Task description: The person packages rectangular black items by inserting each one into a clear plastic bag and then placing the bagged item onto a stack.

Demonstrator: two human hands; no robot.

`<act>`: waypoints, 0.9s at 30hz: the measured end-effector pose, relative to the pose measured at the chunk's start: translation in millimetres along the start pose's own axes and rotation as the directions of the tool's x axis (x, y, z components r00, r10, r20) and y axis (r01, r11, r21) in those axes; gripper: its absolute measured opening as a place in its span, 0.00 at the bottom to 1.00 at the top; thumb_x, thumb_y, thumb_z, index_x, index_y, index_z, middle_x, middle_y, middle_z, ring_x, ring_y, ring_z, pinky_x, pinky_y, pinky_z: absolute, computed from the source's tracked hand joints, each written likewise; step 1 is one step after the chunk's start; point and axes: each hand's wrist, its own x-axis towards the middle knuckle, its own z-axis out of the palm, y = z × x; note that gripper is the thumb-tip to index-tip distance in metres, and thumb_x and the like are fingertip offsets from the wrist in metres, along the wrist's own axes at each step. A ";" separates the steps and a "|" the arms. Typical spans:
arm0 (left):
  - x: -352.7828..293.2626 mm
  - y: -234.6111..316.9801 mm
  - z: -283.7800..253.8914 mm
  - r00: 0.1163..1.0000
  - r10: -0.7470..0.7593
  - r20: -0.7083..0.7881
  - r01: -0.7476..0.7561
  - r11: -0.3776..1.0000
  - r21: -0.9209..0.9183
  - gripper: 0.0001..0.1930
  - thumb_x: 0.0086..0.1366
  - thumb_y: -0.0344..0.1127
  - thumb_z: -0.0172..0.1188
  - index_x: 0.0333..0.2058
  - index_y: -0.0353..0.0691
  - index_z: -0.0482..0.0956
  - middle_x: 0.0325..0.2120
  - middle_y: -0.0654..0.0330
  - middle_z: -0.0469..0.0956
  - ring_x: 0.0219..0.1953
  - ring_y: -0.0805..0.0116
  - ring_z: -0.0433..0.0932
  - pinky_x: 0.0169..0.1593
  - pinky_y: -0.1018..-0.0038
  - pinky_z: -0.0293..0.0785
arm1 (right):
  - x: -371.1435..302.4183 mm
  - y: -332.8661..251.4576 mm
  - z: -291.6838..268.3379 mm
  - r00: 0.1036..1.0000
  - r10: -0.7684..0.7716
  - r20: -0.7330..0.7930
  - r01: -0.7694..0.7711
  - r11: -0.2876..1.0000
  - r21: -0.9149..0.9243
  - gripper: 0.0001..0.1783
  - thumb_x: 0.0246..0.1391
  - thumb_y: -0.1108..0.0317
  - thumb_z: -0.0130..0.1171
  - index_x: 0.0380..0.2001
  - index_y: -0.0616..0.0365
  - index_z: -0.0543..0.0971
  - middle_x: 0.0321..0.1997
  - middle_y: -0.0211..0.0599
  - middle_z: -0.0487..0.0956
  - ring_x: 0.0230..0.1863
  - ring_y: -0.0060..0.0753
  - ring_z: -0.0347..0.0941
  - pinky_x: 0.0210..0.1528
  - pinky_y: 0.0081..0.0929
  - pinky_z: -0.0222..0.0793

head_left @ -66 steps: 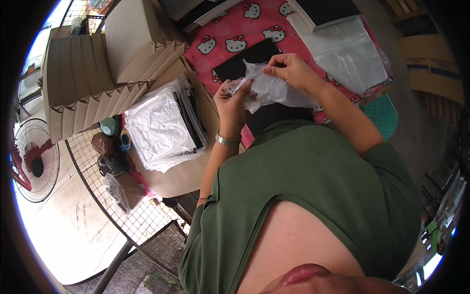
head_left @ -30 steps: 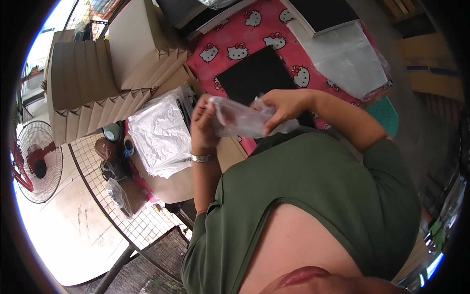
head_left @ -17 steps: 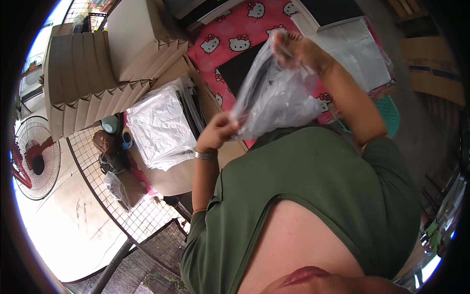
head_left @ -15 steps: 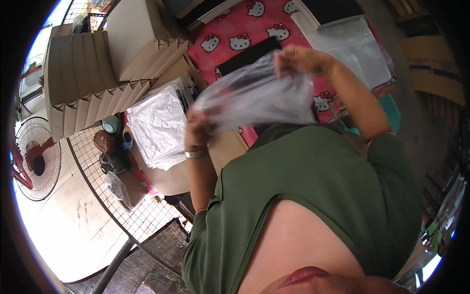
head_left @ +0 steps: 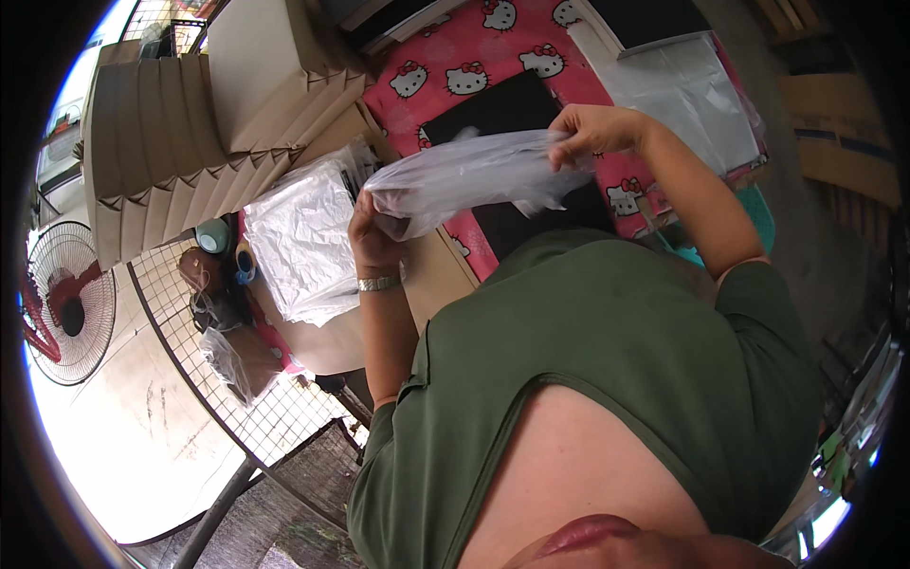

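A clear plastic bag (head_left: 464, 175) is stretched sideways between my two hands. My left hand (head_left: 373, 235) grips its left end, with part of the fingers behind or inside the film. The right end is pinched by my right hand (head_left: 599, 133) between thumb and fingers. Below the bag, a black flat panel (head_left: 521, 100) lies on a pink cloth (head_left: 431, 52) printed with cartoon cats; the bag covers its middle. Beside my left hand is a pile of crinkled plastic bags (head_left: 305, 237).
Folded brown cardboard pieces (head_left: 156, 133) are stacked at the far left. Smooth translucent plastic sheets (head_left: 678, 104) lie at the right. A teal basket (head_left: 756, 218) sits near my right elbow. A fan (head_left: 71, 303) stands beyond a wire grid (head_left: 190, 332) on the left.
The bag has gone from a wide, blurred spread to a narrower, raised band. My right hand has lowered slightly, and my left hand has shifted a little left. More of the black panel shows.
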 end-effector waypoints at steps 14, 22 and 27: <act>37.0 -33.5 -76.9 0.988 -0.105 0.111 0.141 0.908 -0.395 0.17 0.62 0.47 0.45 0.33 0.37 0.73 0.29 0.57 0.77 0.29 0.66 0.75 0.34 0.72 0.73 | 17.0 35.3 -18.0 0.960 -0.213 -0.180 0.277 0.788 0.549 0.15 0.56 0.63 0.50 0.43 0.58 0.71 0.36 0.27 0.74 0.22 0.11 0.63 0.26 0.14 0.64; 35.5 -133.4 -71.6 0.683 -0.644 -0.344 0.647 0.753 -0.124 0.25 0.59 0.50 0.48 0.49 0.36 0.66 0.43 0.53 0.70 0.43 0.57 0.72 0.45 0.59 0.72 | 59.3 126.9 -45.4 0.909 0.182 -0.376 0.122 0.745 0.656 0.22 0.40 0.75 0.50 0.44 0.53 0.70 0.36 0.34 0.74 0.37 0.28 0.72 0.37 0.25 0.69; 58.3 -139.1 -143.1 0.809 -0.449 -0.381 0.477 0.879 -0.023 0.23 0.59 0.48 0.48 0.48 0.39 0.67 0.39 0.57 0.73 0.37 0.61 0.73 0.39 0.68 0.73 | 81.7 122.8 -41.6 0.815 0.142 -0.561 0.135 0.896 0.423 0.21 0.39 0.80 0.51 0.42 0.56 0.72 0.35 0.31 0.73 0.35 0.23 0.71 0.36 0.21 0.67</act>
